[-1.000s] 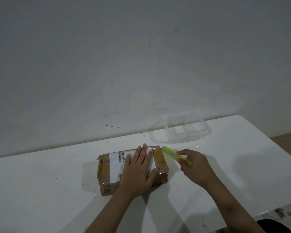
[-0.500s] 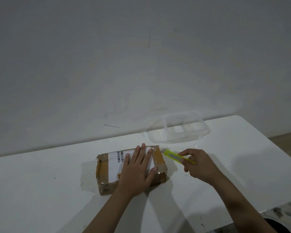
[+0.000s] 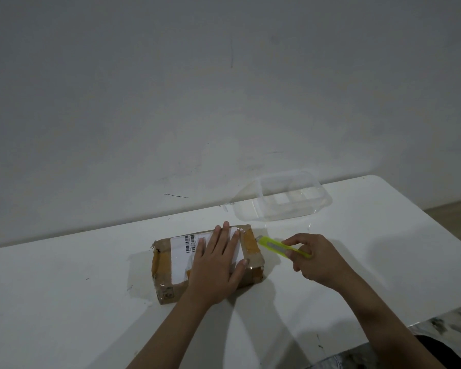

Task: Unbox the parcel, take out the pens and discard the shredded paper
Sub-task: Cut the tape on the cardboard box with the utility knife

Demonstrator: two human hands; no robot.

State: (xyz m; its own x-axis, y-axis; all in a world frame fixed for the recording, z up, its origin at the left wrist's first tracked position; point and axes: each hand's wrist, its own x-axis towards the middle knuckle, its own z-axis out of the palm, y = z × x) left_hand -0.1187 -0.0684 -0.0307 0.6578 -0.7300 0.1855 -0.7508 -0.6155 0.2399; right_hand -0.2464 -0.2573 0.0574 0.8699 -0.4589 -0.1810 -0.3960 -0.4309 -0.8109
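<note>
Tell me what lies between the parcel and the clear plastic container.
Head view: bare white table between parcel and container; the yellow cutter is off to the right.

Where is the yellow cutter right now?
The yellow cutter is in the right hand, right of the taped parcel, with its tip near the parcel's far right corner, in front of the clear container.

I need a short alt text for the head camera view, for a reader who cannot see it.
A left hand presses flat on a taped cardboard parcel on a white table, while the right hand points a yellow utility knife at its right end. A clear plastic container stands behind.
</note>
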